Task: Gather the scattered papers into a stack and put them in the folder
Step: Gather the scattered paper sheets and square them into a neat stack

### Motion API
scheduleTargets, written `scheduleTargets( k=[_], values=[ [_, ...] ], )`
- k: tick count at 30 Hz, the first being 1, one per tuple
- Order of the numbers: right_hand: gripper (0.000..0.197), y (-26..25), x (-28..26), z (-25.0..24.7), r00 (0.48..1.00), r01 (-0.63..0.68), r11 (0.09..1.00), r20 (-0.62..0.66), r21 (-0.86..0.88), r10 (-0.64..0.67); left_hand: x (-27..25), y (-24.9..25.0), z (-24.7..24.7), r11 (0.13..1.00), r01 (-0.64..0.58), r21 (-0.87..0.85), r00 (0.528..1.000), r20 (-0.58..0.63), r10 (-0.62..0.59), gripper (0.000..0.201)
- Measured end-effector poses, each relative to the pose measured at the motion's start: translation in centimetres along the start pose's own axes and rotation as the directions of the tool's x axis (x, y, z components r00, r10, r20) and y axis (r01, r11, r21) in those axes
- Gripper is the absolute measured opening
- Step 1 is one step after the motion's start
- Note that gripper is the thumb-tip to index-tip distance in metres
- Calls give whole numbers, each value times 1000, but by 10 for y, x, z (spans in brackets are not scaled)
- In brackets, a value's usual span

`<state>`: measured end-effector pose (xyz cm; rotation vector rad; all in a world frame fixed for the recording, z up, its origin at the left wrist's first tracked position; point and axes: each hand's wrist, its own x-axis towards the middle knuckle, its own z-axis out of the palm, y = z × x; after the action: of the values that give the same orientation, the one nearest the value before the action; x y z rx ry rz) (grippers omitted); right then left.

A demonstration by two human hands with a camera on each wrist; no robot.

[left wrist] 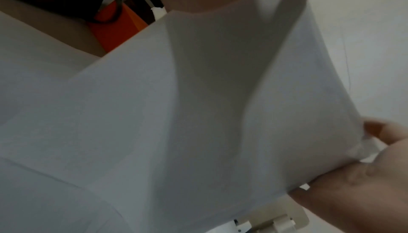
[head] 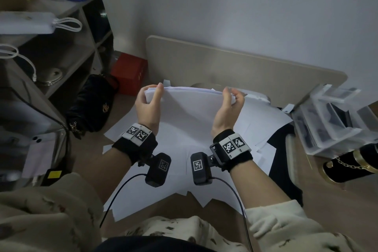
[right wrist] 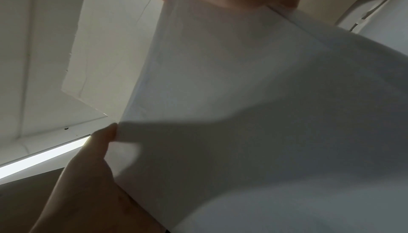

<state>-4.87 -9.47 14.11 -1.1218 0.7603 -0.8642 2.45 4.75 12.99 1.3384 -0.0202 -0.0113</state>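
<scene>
Two hands, one paper stack, two handbags.

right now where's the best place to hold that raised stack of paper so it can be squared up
Hold the paper stack by its two short side edges, coming in from left and right, as the left hand and right hand do. The sheets stand on edge over the loose papers and sag in the middle, so side grips keep them together.

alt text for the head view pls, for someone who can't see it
Both hands, left hand and right hand, hold a stack of white papers upright over a table, with more loose sheets lying beneath.
</scene>
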Motion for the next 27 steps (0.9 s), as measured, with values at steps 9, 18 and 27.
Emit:
scheduleTargets(
  k=[9, 18, 27],
  values=[
    [14, 0, -4, 2, 996, 31, 999, 78, 30, -33, -1, 4, 3, 1000, 9, -10, 1000, -7, -9, 14],
    [15, 3, 2, -8, 993, 30, 999, 112, -12, -29, 3, 1, -3, 999, -37, 31, 999, 41, 35, 10],
    [59, 9, 4, -18, 965, 70, 996, 256, -55, -53, 7, -17, -22, 994, -9, 112, 961, 277, -22, 49]
  ],
)
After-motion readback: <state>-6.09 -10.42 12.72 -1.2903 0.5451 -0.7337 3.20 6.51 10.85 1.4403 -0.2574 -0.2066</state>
